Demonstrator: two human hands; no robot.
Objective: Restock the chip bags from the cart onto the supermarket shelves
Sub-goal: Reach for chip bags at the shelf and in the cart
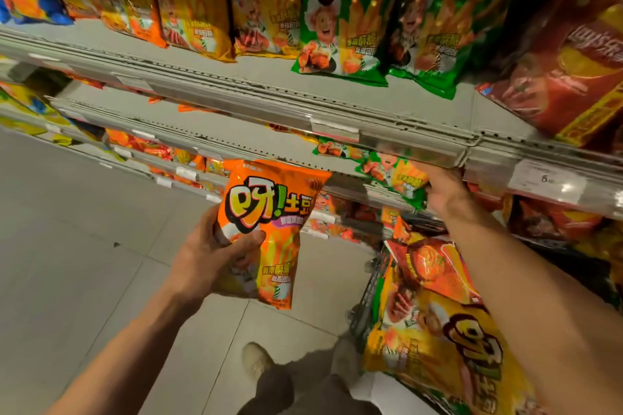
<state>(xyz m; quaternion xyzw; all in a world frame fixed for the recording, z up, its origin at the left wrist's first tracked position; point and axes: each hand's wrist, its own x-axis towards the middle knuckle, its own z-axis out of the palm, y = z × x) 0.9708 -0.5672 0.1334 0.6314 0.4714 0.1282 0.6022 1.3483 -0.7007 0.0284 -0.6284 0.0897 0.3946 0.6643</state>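
floor: pale grey tiles [84, 246] | price tag [544, 178] on shelf edge | light shoe [256, 360] on floor

Pale tiled floor [84, 229] (grey grout lines); grey metal shelving [236, 94], dim light.

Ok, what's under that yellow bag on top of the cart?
Under the yellow bag only a dark mesh cart wall shows at its left edge. Anything deeper is covered by the bag and the right arm.

Upper shelf [236, 77] carries upright chip bags: orange bags [199, 7] toward its left end, green bags [340, 30] centre, red bag [566, 67] right.
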